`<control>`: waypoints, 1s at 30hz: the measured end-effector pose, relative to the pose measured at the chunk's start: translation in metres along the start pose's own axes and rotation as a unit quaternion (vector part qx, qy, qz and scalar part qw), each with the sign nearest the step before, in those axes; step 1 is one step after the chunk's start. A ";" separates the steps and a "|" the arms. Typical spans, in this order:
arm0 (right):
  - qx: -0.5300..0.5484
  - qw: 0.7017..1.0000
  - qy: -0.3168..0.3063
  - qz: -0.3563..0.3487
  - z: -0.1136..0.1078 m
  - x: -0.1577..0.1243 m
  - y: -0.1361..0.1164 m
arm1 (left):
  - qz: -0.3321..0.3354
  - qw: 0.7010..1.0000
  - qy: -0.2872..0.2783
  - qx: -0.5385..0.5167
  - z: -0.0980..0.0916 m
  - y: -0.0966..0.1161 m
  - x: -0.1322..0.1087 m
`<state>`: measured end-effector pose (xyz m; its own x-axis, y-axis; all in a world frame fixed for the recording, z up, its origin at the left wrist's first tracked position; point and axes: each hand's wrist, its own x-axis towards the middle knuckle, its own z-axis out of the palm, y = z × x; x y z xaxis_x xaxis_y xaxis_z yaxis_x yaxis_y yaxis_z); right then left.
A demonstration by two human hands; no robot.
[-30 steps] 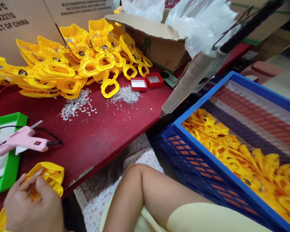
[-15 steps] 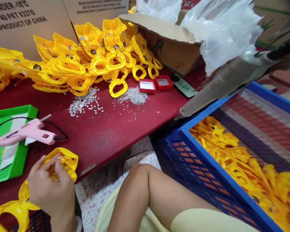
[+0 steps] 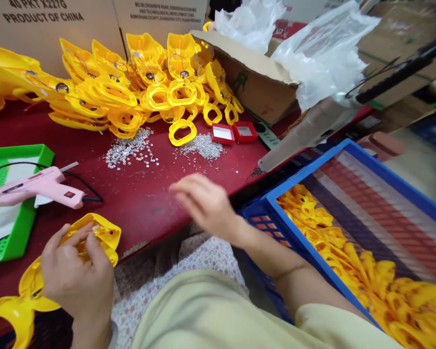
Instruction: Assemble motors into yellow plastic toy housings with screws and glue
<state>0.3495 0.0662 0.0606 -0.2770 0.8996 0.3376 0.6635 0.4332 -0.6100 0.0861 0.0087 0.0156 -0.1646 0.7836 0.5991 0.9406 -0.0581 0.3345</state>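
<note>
My left hand (image 3: 76, 271) is closed on a yellow plastic shell (image 3: 111, 237) at the table's front edge, fingertips inside its hollow. Small bright bits show by the fingertips, too small to name. Yellow ring-shaped parts (image 3: 12, 310) extend below that hand at the lower left. My right hand (image 3: 205, 201), smeared by motion, hovers over the red table with its fingers toward the left. Whether anything is between those fingers is not visible. Beyond it lie a pile of small silvery screws (image 3: 203, 147) and a pile of small shiny discs (image 3: 131, 150).
Many yellow shells with wires (image 3: 98, 92) are heaped at the back. A pink glue gun (image 3: 47, 186) rests across a green tray (image 3: 18, 247). Two small red boxes (image 3: 223, 140) sit near a grey metal tool (image 3: 301, 135). A blue crate (image 3: 276, 194) of yellow parts stands right.
My right hand has come up from down by my body to over the table. My left hand keeps its hold on the yellow shell. The camera view has shifted slightly.
</note>
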 end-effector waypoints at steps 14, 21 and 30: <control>-0.413 0.851 0.023 0.323 -0.026 -0.010 0.088 | -0.009 0.999 0.022 -0.043 0.003 0.000 -0.002; -0.404 0.852 0.033 0.332 -0.024 -0.005 0.107 | -0.004 0.997 0.035 -0.063 0.006 -0.002 -0.006; -0.088 0.990 0.017 0.105 0.021 0.050 0.065 | 0.010 0.996 0.063 -0.060 0.008 -0.003 -0.008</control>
<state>0.3641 0.1404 0.0226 -0.0988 0.9653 0.2418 0.8152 0.2179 -0.5366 0.0864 0.0078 0.0042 -0.1901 0.6984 0.6900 0.9028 -0.1518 0.4025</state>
